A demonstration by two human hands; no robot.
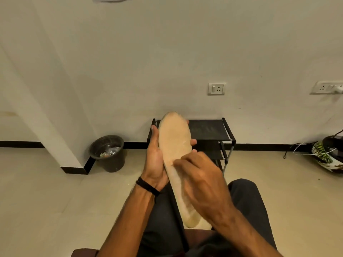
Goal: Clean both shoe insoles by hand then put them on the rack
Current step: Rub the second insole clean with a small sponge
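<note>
A seated person holds a tan insole (176,145) up over their lap, toe end pointing away toward the wall. The left hand (155,158) grasps it from beneath, thumb along the left edge and fingertips curling round the right edge. The right hand (200,180) lies on top of the insole's middle, fingers bent and pressing on its surface; it is slightly blurred. Behind the insole, a black rack (213,130) stands against the wall. A dark bin (108,153) sits on the floor by a wall corner, left of the rack.
</note>
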